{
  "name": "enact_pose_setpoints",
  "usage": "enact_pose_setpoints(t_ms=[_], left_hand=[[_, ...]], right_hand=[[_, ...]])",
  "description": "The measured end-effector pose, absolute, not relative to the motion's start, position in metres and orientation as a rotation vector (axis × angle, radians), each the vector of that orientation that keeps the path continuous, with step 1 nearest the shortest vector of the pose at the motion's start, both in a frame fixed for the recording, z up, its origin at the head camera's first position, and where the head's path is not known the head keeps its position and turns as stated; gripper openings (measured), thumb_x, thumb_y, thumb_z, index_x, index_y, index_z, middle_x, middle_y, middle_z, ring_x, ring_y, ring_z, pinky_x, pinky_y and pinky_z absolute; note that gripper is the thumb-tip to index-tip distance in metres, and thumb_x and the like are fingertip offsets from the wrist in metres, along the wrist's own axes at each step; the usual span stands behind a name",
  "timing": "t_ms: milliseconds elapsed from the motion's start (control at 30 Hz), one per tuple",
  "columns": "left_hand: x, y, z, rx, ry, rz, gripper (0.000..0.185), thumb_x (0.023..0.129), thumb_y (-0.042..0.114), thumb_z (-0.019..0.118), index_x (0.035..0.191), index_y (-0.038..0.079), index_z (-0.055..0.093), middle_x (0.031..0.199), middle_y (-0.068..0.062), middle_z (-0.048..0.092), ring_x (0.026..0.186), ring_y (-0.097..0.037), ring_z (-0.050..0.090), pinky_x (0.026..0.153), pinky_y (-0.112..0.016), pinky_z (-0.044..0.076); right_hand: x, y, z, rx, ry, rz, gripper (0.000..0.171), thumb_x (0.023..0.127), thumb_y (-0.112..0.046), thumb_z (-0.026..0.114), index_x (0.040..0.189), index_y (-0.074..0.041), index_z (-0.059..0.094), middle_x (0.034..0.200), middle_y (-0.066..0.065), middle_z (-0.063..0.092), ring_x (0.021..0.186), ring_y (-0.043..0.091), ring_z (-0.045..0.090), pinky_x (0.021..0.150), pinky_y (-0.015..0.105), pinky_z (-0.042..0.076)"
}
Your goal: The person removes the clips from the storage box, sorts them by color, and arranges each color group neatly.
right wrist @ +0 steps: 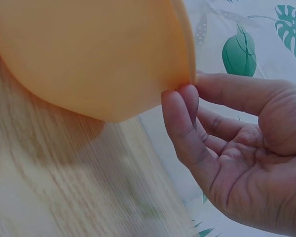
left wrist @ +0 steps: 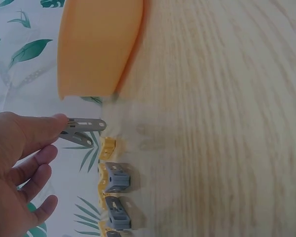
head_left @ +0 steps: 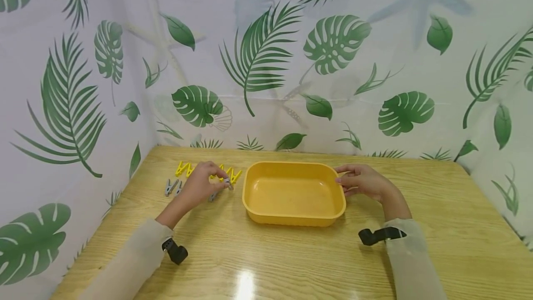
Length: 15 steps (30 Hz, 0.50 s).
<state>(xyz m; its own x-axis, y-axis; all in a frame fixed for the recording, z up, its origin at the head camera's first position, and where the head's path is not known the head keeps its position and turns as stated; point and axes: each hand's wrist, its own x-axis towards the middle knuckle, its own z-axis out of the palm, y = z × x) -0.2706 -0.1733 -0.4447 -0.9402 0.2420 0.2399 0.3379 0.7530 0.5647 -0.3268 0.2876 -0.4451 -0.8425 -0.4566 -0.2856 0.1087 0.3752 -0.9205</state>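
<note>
My left hand [head_left: 202, 180] pinches a grey clothespin [left wrist: 86, 124] between thumb and forefinger, held up just left of a yellow plastic basin [head_left: 293, 220]. In the left wrist view its other fingers are loosely bent. My right hand [head_left: 364, 181] grips the basin's right rim, thumb and fingertips on the edge, as the right wrist view [right wrist: 227, 133] shows up close. Below and behind the left hand, grey clothespins [head_left: 169, 188] stand in a front row, with yellow clothespins [head_left: 181, 168] in a row behind them. The left hand covers part of both rows.
Everything stands on a wood-grain table [head_left: 266, 263]. A white cloth backdrop [head_left: 275, 119] with green leaf prints rises along its back and sides. Each wrist wears a black strap with a small camera [head_left: 176, 252].
</note>
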Motion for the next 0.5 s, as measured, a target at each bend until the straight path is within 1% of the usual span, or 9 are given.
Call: enact_pose_setpoints(t_ms=[233,400,500], left_hand=[[-0.2689,-0.1700,-0.4498,-0.428,-2.790,-0.912,0.013,0.086,0.015,0.082,0.096,0.009,0.078,0.098,-0.011,0.067,0.102,-0.033,0.060,0.090,-0.050,0.049],[-0.2687,-0.1686,-0.4540,-0.423,-2.786,-0.866,0.015,0.085,0.016,0.083,0.098,0.008,0.079,0.096,-0.009,0.067,0.097,-0.032,0.059,0.085,-0.048,0.048],[-0.2677,-0.1686,-0.4554,-0.408,-2.799,-0.836,0.016,0.085,0.017,0.083,0.098,0.008,0.079,0.095,-0.009,0.068,0.095,-0.031,0.058,0.085,-0.047,0.048]], right_hand=[[-0.3269,0.2875,-0.4453,-0.308,2.140,-1.481,0.060,0.101,-0.020,0.064,0.148,0.009,0.040,0.093,-0.001,0.073,0.082,0.015,0.068,0.082,0.033,0.061],[-0.3267,0.2874,-0.4446,-0.302,2.142,-1.481,0.060,0.101,-0.019,0.064,0.148,0.009,0.040,0.092,-0.001,0.073,0.082,0.014,0.067,0.081,0.033,0.061],[-0.3268,0.2875,-0.4445,-0.293,2.138,-1.483,0.060,0.101,-0.019,0.064,0.148,0.009,0.040,0.092,-0.001,0.073,0.082,0.014,0.067,0.081,0.033,0.061]])
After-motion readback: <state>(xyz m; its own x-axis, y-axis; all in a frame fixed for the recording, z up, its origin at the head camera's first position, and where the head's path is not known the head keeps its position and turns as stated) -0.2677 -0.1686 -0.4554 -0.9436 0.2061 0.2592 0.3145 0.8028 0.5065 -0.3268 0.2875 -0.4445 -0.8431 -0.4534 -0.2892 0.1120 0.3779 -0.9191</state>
